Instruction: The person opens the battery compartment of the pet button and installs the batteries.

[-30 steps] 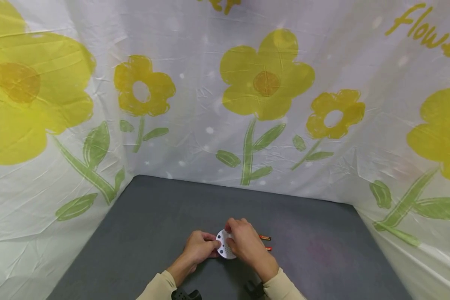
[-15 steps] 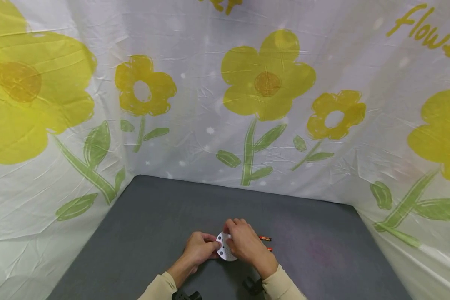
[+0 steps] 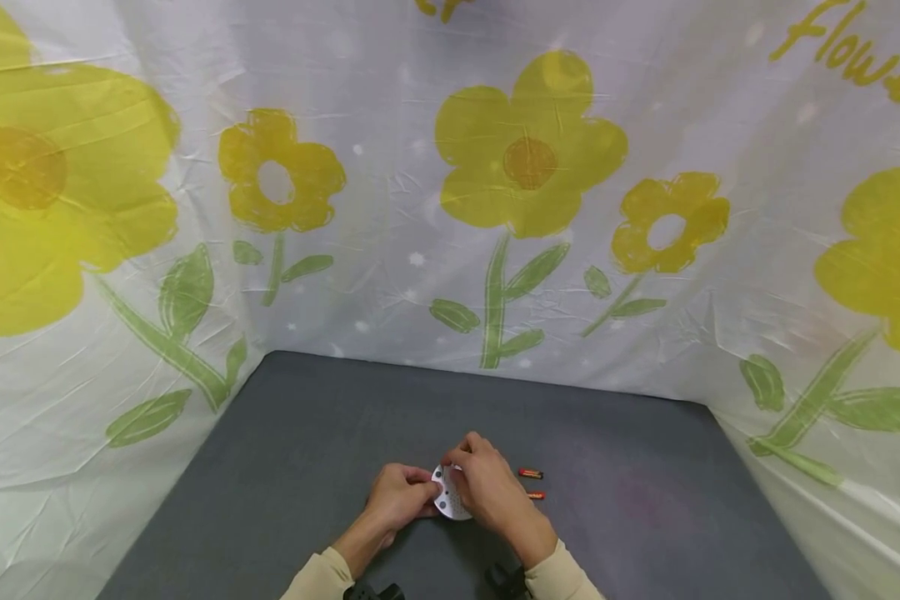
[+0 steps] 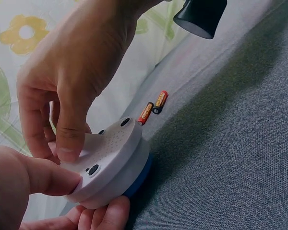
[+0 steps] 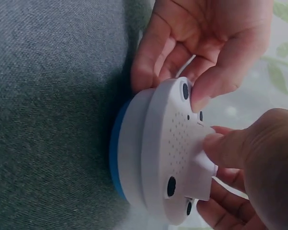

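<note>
A round white device (image 5: 153,134) with a blue underside lies on the table, its face of small holes and dark feet turned up. My left hand (image 3: 401,498) grips its rim, thumb on the upper face and fingers below, as the left wrist view shows. With thumb and fingers my right hand (image 3: 487,483) pinches a thin white cover (image 5: 198,170) on that face. The cover stands tilted up from the face in the right wrist view; what lies beneath it is hidden. Right of the right hand lie two small batteries, one farther (image 3: 531,473) and one nearer (image 3: 536,495).
The dark grey table (image 3: 330,417) stretches out around both hands. White cloth (image 3: 390,292) printed with yellow flowers hangs behind it and along both sides. A black wrist mount (image 3: 506,581) sits by the right sleeve.
My right hand has shifted slightly left over the device, so more of both batteries shows. The left hand keeps its grip. The head view has moved a little.
</note>
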The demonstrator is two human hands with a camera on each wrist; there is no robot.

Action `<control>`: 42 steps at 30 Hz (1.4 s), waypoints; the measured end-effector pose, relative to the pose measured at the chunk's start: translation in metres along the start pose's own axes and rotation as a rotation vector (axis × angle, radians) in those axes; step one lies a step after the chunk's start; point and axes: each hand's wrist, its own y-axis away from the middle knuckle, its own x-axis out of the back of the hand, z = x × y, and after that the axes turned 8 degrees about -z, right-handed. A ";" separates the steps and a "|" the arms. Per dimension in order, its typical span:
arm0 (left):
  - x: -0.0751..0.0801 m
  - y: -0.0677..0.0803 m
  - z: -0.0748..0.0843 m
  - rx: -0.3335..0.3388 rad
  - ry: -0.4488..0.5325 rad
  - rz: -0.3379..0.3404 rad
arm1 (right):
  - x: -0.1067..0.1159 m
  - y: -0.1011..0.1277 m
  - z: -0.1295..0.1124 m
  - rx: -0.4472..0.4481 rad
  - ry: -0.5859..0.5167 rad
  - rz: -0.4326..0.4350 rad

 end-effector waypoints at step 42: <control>-0.002 0.002 -0.001 -0.008 0.034 0.022 | 0.074 0.067 0.092 -0.323 -0.022 0.135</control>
